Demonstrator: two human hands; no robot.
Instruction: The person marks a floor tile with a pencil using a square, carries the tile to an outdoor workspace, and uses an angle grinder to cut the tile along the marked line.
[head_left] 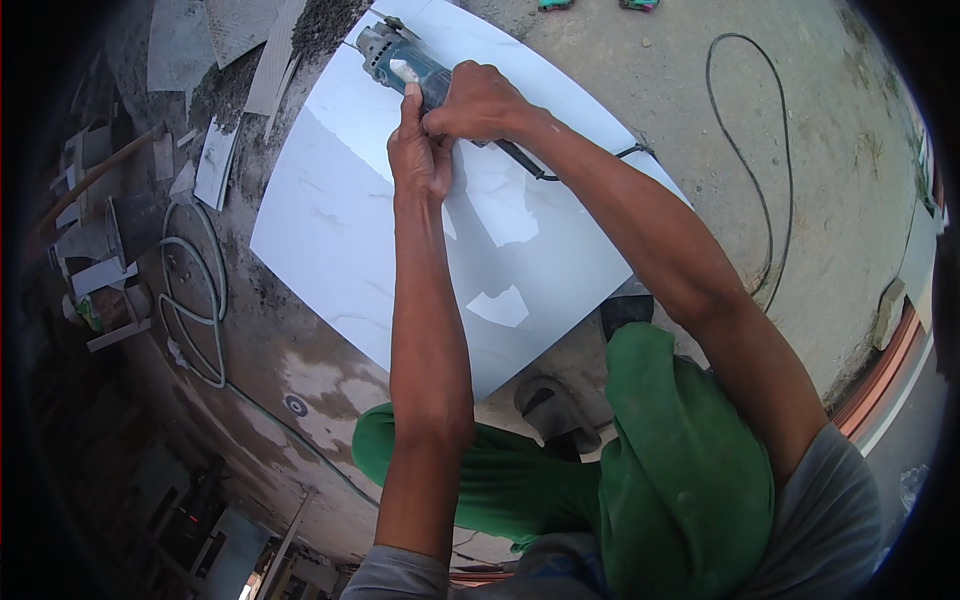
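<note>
A blue-green angle grinder (395,55) rests over the far corner of a large white marbled tile (340,220) lying on the concrete ground. My right hand (480,102) is wrapped around the grinder's body. Just below it, my left hand (420,150) also grips the tool, with a finger stretched up along the housing. The grinder's disc is at the tile's far edge, partly hidden. Its black power cord (745,160) runs from under my right hand across the ground to the right.
My knees in green trousers (670,450) and a sandalled foot (555,405) sit at the tile's near edge. A coiled white hose (190,300), tile offcuts (215,165), a wooden handle and clutter lie left. A curb edge (885,370) runs at right.
</note>
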